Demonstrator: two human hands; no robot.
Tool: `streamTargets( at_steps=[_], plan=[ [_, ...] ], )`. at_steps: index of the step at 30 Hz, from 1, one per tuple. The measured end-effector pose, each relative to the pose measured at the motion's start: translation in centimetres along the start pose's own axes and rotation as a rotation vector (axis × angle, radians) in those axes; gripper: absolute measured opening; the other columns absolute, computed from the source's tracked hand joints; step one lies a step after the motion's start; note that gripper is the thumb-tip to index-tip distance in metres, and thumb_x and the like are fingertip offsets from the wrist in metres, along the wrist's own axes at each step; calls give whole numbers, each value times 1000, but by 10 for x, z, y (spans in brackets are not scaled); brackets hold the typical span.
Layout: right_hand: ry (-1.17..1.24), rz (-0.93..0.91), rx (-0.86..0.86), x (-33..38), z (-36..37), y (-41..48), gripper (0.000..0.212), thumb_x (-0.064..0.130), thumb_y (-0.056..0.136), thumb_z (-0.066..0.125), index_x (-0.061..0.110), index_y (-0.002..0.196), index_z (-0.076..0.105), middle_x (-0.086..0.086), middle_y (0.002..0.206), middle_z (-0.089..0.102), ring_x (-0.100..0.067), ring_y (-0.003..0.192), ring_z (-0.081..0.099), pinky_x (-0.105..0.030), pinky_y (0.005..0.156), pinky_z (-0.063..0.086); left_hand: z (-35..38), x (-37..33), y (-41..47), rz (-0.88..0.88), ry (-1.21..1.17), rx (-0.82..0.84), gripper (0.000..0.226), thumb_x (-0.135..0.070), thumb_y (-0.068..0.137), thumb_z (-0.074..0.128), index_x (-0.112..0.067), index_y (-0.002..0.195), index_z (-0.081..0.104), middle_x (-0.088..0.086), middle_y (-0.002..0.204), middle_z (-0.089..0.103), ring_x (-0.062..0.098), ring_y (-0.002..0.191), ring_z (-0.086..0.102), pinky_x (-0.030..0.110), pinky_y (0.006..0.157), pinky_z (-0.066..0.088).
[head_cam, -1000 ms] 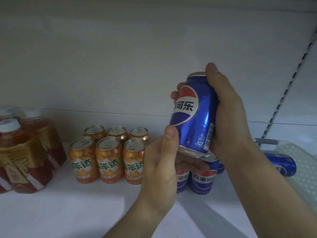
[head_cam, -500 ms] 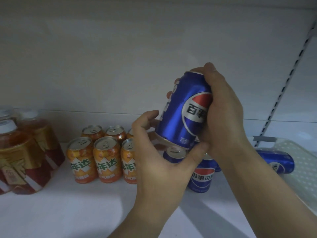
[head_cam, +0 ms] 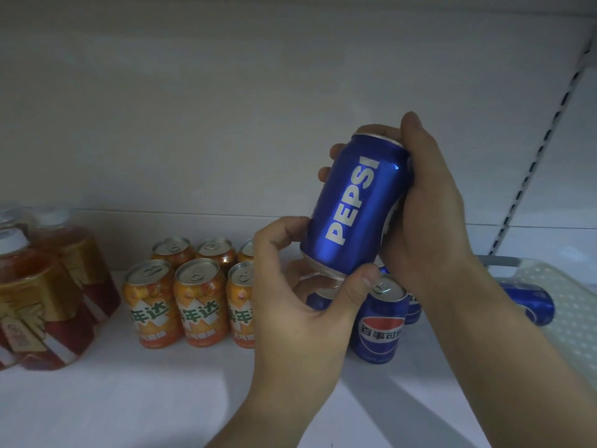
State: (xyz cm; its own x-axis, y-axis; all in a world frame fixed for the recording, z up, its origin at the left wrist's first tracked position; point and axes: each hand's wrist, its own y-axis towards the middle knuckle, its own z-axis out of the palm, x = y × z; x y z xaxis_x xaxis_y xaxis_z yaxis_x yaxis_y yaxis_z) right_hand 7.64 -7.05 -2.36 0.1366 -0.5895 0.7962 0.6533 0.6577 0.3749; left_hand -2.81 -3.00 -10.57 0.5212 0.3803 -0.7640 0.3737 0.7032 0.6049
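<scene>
A blue Pepsi can is held tilted in the air above the white shelf, its white PEPSI lettering facing me. My right hand grips its right side and top rim. My left hand pinches the can's bottom rim between thumb and curled fingers. Below the hands stand more blue Pepsi cans, partly hidden behind my left hand.
Several orange soda cans stand in two rows left of the hands. Bottles of amber drink with gold wrapping fill the far left. A white perforated basket at right holds a lying Pepsi can. A slotted shelf upright runs at right.
The held can has been turned about its axis between both hands: the round logo moved out of sight and the PEPSI lettering now faces me. My left thumb shifted to the bottom rim.
</scene>
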Motion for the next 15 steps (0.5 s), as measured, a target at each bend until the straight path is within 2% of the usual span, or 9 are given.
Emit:
streamTargets(
  at_steps=[3, 5, 7, 9, 11, 14, 15],
  plan=[
    [-28, 22, 22, 0, -3, 1, 44, 50, 91, 56, 10, 108, 67, -13, 92, 74, -31, 85, 72, -41, 76, 63, 1, -4, 2, -73, -70, 6, 53, -20, 75, 86, -21, 117, 53, -17, 110, 70, 10, 91, 74, 27, 71, 61],
    [-55, 65, 42, -1, -6, 1, 53, 54, 83, 59, 10, 111, 69, -12, 95, 76, -30, 86, 72, -42, 78, 61, 0, -2, 3, -187, -194, 23, 49, -40, 83, 78, -15, 119, 56, -4, 111, 74, 21, 89, 76, 31, 71, 61],
    [-55, 72, 41, -2, -9, 1, 57, 52, 83, 62, 8, 118, 68, -13, 100, 76, -30, 89, 73, -41, 79, 60, -1, -2, 5, -299, -271, 45, 67, -58, 76, 73, -12, 122, 57, 9, 112, 75, 31, 87, 76, 36, 71, 60],
    [-60, 49, 36, -1, -12, 2, 53, 50, 86, 62, 9, 119, 68, -14, 103, 75, -32, 91, 73, -41, 79, 60, -1, -2, 6, -333, -300, 67, 80, -69, 66, 77, -14, 122, 59, 10, 114, 74, 32, 92, 75, 35, 73, 60],
    [-38, 33, 42, 1, -13, 2, 46, 47, 87, 60, 11, 113, 68, -13, 99, 75, -30, 86, 74, -40, 74, 61, 1, -3, 5, -337, -307, 108, 81, -65, 60, 83, -19, 123, 58, 2, 116, 74, 27, 100, 75, 33, 75, 61],
    [6, 39, 65, 1, -15, 3, 36, 44, 94, 56, 13, 106, 68, -12, 97, 75, -29, 84, 73, -39, 73, 59, 5, -4, 2, -274, -250, 162, 64, -28, 65, 85, -24, 121, 55, -9, 111, 74, 14, 100, 74, 24, 71, 60],
    [-7, 39, 68, 0, -16, 3, 36, 45, 94, 56, 14, 107, 68, -11, 98, 75, -29, 86, 73, -39, 74, 59, 5, -4, 2, -270, -250, 153, 59, -26, 67, 80, -24, 120, 55, -10, 110, 74, 13, 99, 74, 23, 71, 60]
  ],
)
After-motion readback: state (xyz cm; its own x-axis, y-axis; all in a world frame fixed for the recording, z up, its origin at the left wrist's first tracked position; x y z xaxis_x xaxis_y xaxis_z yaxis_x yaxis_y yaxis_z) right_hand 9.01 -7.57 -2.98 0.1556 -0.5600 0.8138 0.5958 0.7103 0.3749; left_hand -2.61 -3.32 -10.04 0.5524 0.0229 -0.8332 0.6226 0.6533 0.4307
